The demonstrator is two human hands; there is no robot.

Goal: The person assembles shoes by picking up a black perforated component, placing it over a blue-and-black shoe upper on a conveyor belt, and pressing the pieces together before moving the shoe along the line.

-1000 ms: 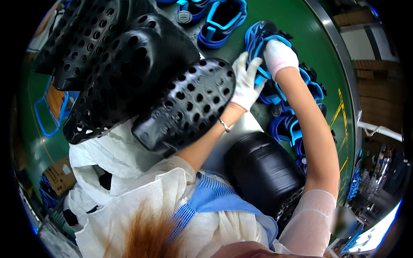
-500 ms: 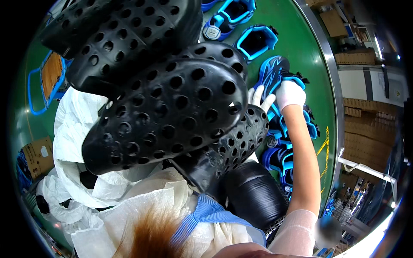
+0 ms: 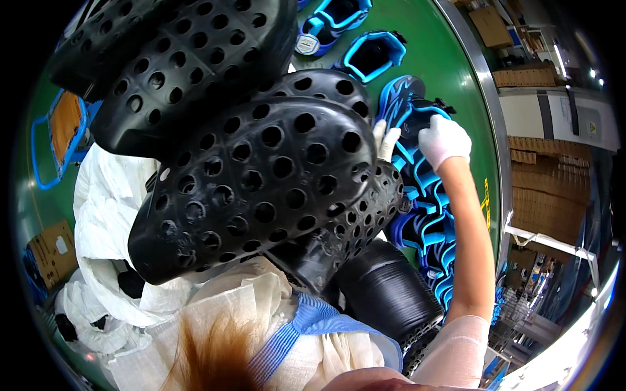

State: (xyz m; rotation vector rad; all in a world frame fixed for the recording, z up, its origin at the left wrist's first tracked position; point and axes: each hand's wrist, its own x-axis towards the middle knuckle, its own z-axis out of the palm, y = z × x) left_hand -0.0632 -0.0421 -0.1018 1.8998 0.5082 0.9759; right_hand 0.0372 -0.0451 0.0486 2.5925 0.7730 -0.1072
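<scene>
**Gloved hands on a blue and black shoe at the belt's edge**

Nearest the camera a white woven sack with a blue band lies open, and beside it stands a black ribbed basket. Above them big black perforated shells fill the middle and hide most of the left hand; only white-gloved fingertips show, touching the shoe, so its grip cannot be told. The right hand, also gloved, is closed over the shoe's upper edge. That shoe tops a row of like ones on the green conveyor. It looks light, with a soft upper and stiffer sole; collar or heel seems the surest hold
</scene>
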